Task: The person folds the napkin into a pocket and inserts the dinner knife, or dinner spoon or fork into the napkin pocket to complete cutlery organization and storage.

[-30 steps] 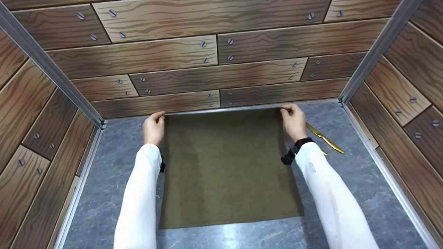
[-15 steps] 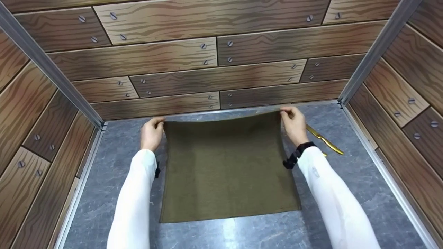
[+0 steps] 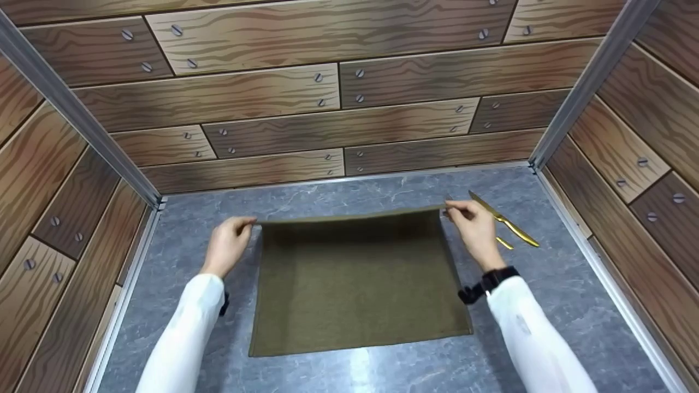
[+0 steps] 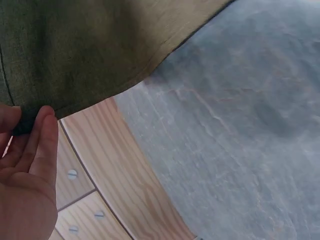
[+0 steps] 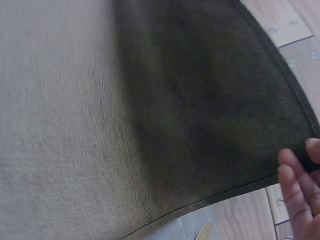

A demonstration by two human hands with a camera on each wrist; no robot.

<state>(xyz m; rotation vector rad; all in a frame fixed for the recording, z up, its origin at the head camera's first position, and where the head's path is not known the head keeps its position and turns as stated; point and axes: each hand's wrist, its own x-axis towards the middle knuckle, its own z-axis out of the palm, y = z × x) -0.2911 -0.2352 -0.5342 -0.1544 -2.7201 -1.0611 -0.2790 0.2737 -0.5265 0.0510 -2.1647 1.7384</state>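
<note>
An olive-green cloth napkin (image 3: 360, 289) with hemmed edges lies partly on the grey marbled tabletop, its far edge lifted and held taut. My left hand (image 3: 228, 245) pinches the far left corner between thumb and fingers. At the far right corner, my right hand (image 3: 476, 232) pinches the hem the same way. In the left wrist view the napkin (image 4: 90, 50) hangs from the left hand (image 4: 30, 175), its corner between thumb and fingertips. The right wrist view shows the napkin (image 5: 215, 100) rising in a curve to the right fingertips. The near edge rests flat.
A gold knife (image 3: 516, 229) lies right of the right hand, a second gold utensil handle (image 3: 504, 243) beside it, partly hidden by that hand. Wood-patterned panels (image 3: 344, 120) enclose the grey tabletop (image 3: 180, 229) at the back and both sides, with metal strips at the corners.
Both hands have drawn the napkin's far edge back toward the body from near the back wall. More tabletop shows behind it, and the raised edge is folding over toward the near side.
</note>
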